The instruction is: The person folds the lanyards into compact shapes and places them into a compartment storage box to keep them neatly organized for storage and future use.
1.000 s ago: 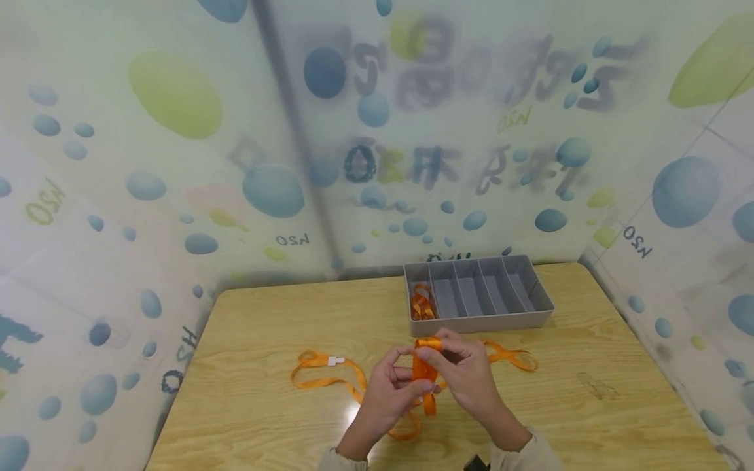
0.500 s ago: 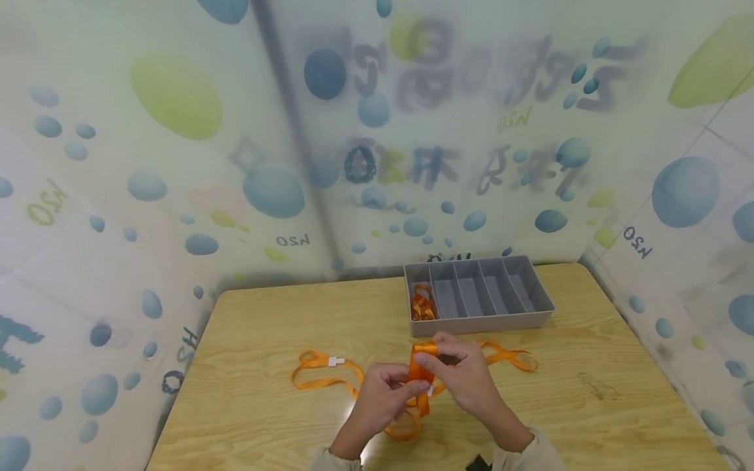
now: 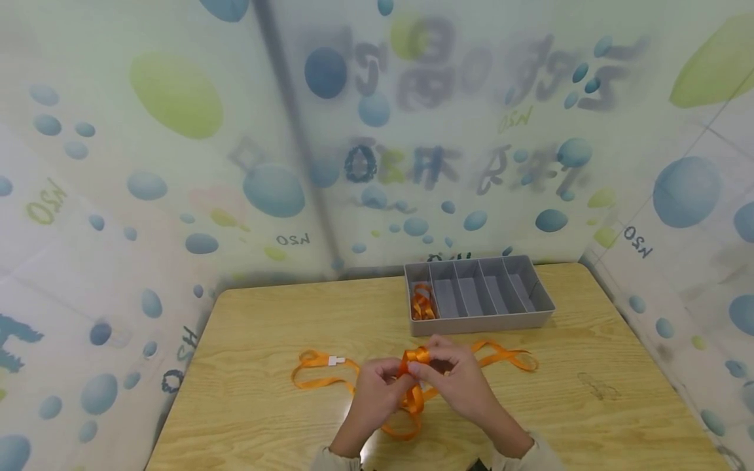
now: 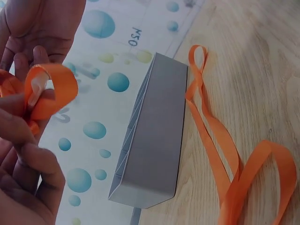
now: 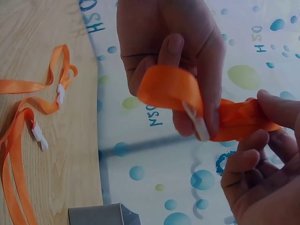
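Observation:
Both hands hold a folded orange lanyard (image 3: 415, 355) between them, over the near middle of the table. My left hand (image 3: 378, 394) pinches its left side, and a loop (image 5: 168, 86) with a white clip (image 5: 200, 127) sticks out past those fingers. With thumb and fingers, my right hand (image 3: 463, 386) grips the other end of the fold. Fingertips of the two hands are close together. Below them a ribbon loop (image 3: 402, 435) lies on the wood. Parts of the folded bundle are hidden behind the fingers.
Another orange lanyard (image 3: 315, 358) with a white clip (image 3: 336, 361) lies on the table (image 3: 253, 327) at left. More orange ribbon (image 3: 501, 354) lies at right. Behind the hands stands a grey divided box (image 3: 483, 324); its leftmost compartment contains orange lanyard (image 3: 422, 305).
The tall upright fold of lanyard has come down into a shorter, more compact bundle. My left fingers have risen along it towards the right thumb. The box and lanyards on the table stay put.

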{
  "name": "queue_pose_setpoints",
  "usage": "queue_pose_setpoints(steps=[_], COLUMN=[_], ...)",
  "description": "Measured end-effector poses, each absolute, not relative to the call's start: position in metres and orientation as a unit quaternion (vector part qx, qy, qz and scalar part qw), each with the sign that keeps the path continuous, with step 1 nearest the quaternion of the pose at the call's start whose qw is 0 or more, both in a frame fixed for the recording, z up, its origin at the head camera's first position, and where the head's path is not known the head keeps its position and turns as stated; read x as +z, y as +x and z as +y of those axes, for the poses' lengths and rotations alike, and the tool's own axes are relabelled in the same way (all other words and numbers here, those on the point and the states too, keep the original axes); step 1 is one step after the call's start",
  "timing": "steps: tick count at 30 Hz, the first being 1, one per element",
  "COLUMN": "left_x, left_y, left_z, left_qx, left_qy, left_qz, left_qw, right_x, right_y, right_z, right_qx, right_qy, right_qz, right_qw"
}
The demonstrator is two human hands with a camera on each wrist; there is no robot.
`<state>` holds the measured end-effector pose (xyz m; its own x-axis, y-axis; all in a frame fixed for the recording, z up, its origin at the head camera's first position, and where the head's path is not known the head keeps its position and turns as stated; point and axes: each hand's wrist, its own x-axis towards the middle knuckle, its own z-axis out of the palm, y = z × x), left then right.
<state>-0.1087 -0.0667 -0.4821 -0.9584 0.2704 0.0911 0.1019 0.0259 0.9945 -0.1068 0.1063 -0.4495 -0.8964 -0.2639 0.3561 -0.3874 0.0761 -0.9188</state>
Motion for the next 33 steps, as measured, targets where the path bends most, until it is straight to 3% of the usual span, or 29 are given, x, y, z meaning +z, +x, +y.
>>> queue_pose_setpoints(steps=[11, 22, 33], left_x=[-0.472, -0.467, -0.468], left_y=[-0.113, -0.114, -0.11], left_z=[-0.066, -0.064, -0.058], left_qx=[0.705, 0.724, 0.725], left_qy=[0.065, 0.063, 0.084], left_qz=[0.705, 0.684, 0.677], left_qw=[-0.029, -0.063, -0.093], right_x=[-0.452, -0.458, -0.476], right_y=[-0.087, -0.083, -0.085], right_z=[0.093, 0.084, 0.079], right_qx=[0.682, 0.674, 0.584], right_qy=[0.144, 0.113, 0.166], right_qz=[-0.716, -0.723, -0.748], right_qw=[0.038, 0.104, 0.268])
